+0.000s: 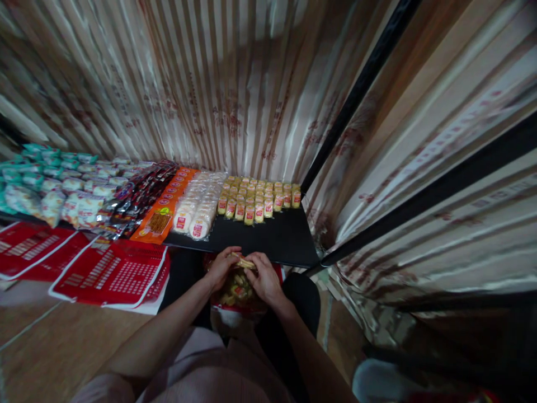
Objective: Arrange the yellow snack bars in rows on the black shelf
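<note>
One red-edged container (251, 307) with yellow-green contents (235, 289) sat nearest you, short of the bench (277, 239). Just above it, your left hand (220, 268) and right hand (265, 277) had their fingers narrowed on a small yellowish item (243, 262), too blurred to identify. The step in hand looked like two-handed handling of that item; the next move, I judged, called for a light, steady grip. Beyond, the black bench bore yellow packets (260, 201), white round packs (199, 204) and an orange package (165, 197), a striped curtain (235, 84) behind.
</note>
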`<state>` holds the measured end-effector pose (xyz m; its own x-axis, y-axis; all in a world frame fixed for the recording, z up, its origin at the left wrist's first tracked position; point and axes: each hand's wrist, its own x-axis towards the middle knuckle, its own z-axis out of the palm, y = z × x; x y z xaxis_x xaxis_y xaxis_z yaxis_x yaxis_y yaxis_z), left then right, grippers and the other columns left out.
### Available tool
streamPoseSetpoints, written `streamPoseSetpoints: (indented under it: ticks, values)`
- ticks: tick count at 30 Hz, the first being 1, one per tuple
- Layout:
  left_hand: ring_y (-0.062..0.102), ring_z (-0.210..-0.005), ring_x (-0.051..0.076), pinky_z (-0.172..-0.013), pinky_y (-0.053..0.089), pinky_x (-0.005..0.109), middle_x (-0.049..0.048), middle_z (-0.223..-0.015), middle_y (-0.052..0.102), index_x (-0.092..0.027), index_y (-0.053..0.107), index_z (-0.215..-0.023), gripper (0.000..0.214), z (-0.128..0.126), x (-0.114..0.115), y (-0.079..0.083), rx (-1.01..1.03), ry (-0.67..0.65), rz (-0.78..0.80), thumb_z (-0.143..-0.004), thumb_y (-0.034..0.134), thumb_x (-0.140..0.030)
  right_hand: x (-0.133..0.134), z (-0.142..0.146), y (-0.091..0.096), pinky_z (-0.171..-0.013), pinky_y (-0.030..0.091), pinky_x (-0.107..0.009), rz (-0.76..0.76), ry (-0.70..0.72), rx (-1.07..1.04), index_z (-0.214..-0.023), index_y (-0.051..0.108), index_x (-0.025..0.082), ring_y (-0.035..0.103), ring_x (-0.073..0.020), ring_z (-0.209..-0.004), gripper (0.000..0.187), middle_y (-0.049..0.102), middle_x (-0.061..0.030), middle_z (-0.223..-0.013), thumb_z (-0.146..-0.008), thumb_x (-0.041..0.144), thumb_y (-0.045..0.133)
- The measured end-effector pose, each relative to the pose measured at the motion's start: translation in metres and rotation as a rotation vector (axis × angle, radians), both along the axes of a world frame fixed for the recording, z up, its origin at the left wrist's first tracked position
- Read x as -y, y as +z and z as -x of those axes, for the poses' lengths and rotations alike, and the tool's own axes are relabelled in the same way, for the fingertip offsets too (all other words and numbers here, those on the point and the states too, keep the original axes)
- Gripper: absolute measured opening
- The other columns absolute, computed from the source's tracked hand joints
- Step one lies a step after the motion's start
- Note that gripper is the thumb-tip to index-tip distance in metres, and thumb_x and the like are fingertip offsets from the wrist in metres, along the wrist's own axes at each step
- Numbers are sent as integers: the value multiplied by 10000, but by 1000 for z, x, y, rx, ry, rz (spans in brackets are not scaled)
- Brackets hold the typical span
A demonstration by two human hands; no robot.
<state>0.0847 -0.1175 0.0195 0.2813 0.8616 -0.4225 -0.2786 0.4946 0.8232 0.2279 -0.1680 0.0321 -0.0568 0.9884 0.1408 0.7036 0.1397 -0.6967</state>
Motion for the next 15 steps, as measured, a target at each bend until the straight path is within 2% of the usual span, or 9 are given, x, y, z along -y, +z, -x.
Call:
streamPoseSetpoints:
  ticks: [3,6,11,15]
  values:
    - [582,-775,104,-700,464,212,43,-1017,590,-198,539,-1139,585,-1,-5,4,-27,-69,-80,-582,520,-19,0,-4,1,-939,380,-333,-3,-5,-35,-956,588,219,481,-186,-1073,189,516,-68,-1134,-806,261,482]
    - [568,-802,106,-706,456,207,38,-1081,553,-244,471,-1232,735,-2,-10,5,-66,-138,-148,-539,492,0,-3,-10,-1,-922,385,-344,4,3,-20,-956,592,216,490,-192,-1050,190,553,-62,-1103,-805,241,479]
    - [545,-775,95,-684,441,205,39,-1115,517,-265,408,-1286,808,-8,-18,9,-100,-239,-201,-524,504,-15,-7,-17,-2,-895,390,-347,6,17,107,-1129,536,196,488,-218,-1018,359,578,-76,-1091,-772,219,529]
    - [532,-764,89,-654,425,191,45,-1111,513,-239,401,-1291,806,-18,-23,16,-147,-270,-221,-524,501,-12,-7,-20,2,-882,395,-337,-15,16,185,-1175,520,193,493,-224,-994,397,583,-83,-1084,-780,238,523]
